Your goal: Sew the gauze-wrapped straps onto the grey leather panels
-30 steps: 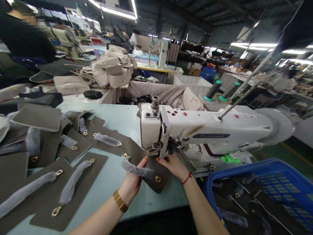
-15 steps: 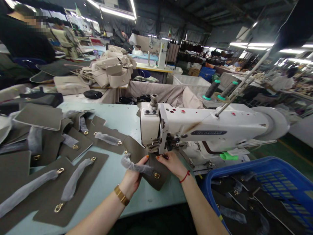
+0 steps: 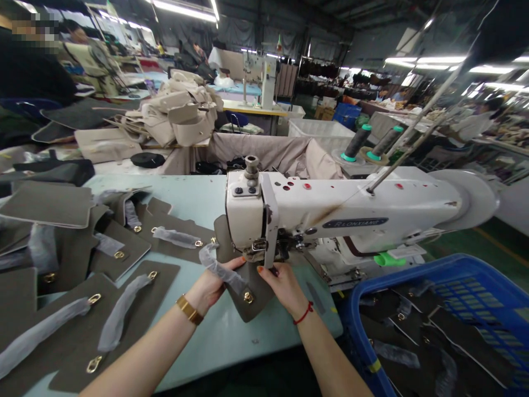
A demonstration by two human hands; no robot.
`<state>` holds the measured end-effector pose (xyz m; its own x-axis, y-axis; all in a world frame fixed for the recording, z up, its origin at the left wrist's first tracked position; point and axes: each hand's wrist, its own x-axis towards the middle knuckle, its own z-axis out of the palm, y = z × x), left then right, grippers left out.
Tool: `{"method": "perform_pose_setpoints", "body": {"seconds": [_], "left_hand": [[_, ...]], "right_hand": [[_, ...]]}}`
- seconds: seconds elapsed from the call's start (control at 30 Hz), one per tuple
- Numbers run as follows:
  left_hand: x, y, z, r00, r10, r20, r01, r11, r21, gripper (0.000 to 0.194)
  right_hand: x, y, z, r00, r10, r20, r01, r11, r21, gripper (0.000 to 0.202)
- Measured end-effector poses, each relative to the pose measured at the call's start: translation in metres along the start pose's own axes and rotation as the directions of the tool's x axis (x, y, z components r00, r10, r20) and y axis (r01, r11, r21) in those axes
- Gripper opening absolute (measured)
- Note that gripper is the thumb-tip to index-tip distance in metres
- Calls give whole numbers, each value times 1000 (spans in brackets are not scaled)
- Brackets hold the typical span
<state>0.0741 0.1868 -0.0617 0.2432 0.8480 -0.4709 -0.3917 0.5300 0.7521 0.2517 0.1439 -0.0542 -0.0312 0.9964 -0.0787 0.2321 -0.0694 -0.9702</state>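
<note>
A wide workshop stretches behind the sewing machine point(image 3: 314, 201), with strip lights overhead and people at other benches. Beyond the machine, to its left, a heap of beige pieces point(image 3: 185, 116) is piled up; behind its body stand 2 dark thread spools, a nearer spool point(image 3: 356, 142) and a farther spool point(image 3: 387, 142), on green bases.

The machine sits on a pale blue-green table point(image 3: 248, 344). Under its head lies a dark grey-brown panel point(image 3: 261, 292), running out toward the person and back past the left side of the head. On it are a strap point(image 3: 223, 271) in clear wrap and 2 gold clasps, 1 at each strap end.

The left hand point(image 3: 212, 284) is at the panel's left side, just in front of the machine head, its fingers closed on that edge; the strap crosses over this hand, and the thumb tip rests on the panel beyond it. The right hand point(image 3: 285, 284) is at the panel's right edge, thumb on top, other fingers curled; whether they pinch the panel I cannot tell.

Left of the machine, similar panels point(image 3: 45, 204) lie overlapping. To its near right, a blue basket point(image 3: 352, 309) holds more.
</note>
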Motion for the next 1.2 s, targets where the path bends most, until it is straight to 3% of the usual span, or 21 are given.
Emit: {"method": "perform_pose_setpoints", "body": {"seconds": [0.23, 0.7, 0.8, 0.87, 0.93, 1.0, 1.07, 1.2], "left_hand": [[18, 30, -9, 982, -64, 177, 36, 986, 161, 34], [40, 45, -14, 989, 0, 145, -34, 971, 237, 26], [21, 21, -29, 998, 38, 53, -45, 991, 124, 27], [-1, -9, -40, 1000, 18, -18, -19, 999, -51, 32], [-26, -45, -43, 1000, 14, 10, -11, 967, -255, 45], [-45, -73, -33, 988, 112, 102, -72, 941, -330, 55], [-55, -88, -16, 982, 173, 80, -140, 938, -316, 52], [-50, -81, 12, 984, 43, -173, -75, 981, -180, 42]], "right_hand": [[-7, 15, 26, 995, 37, -88, -31, 997, 77, 40], [-10, 24, 45, 985, 71, -154, -47, 987, 154, 39], [-14, 23, 44, 989, 76, -129, -53, 983, 174, 41], [-18, 22, 44, 989, 88, -121, -63, 978, 200, 41], [-22, 22, 44, 987, 109, -122, -78, 969, 236, 40], [-27, 22, 45, 983, 127, -129, -90, 961, 262, 39], [-31, 21, 45, 982, 132, -133, -94, 962, 257, 37], [-39, 12, 41, 993, 92, -80, -73, 974, 215, 38]]}}
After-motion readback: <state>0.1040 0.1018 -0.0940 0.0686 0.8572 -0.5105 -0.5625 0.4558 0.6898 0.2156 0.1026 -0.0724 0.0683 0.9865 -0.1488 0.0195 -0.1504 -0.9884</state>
